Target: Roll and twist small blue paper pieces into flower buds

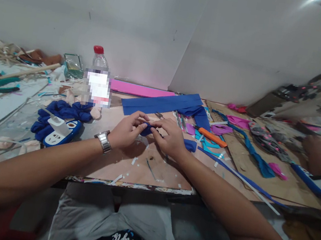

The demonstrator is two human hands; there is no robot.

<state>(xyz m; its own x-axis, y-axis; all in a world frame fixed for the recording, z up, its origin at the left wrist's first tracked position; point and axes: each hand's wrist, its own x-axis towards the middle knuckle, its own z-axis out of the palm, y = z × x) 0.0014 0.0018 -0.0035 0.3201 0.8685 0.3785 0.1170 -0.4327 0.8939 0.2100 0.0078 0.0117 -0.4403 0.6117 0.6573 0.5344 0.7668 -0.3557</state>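
Note:
Both my hands meet over the middle of the table, with a small piece of dark blue fabric (147,129) pinched between them. My left hand (128,129), below a metal wristwatch (103,141), grips its left end with thumb and fingers. On the other end, my right hand (170,137) is closed, thumb beside the left thumb. More blue fabric (189,145) shows just right of my right hand. Behind the hands lies a long flat blue fabric strip (160,103). Scrunched blue fabric (60,114) lies to the left, partly under a blue and white power strip (63,133).
A bottle with a red cap (98,49) stands at the back left. Green-handled pliers (3,85) lie far left. Right of my hands are an orange cutter (212,137), scraps and a thin white strip (251,187). Another person's hands (318,151) are at the far right.

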